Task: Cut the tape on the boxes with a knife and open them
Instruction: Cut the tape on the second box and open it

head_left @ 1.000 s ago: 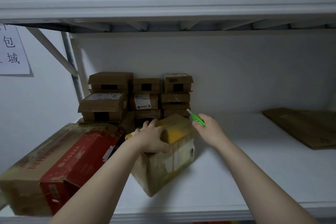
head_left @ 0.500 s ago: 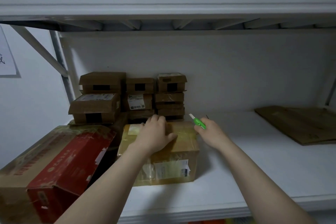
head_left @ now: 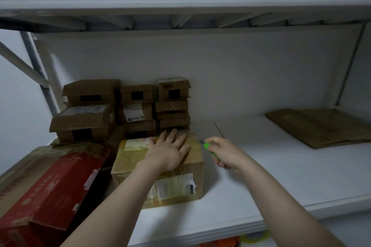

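Cardboard box (head_left: 128, 166) wrapped in tape near the front edge of the white shelf (head_left: 281, 176), tape seemingly uncut; cutting and opening remain. Left hand (head_left: 168, 152) rests flat on top, fingers straight. At the box's 3 o'clock, right hand (head_left: 227, 153) curls its fingers round a green utility knife (head_left: 206, 145), blade just beside the top edge. Front shipping label (head_left: 176, 186) unreadable. Red carton (head_left: 50, 192) at 9 o'clock, writing blurred; small stacked cartons (head_left: 138, 110) at 12
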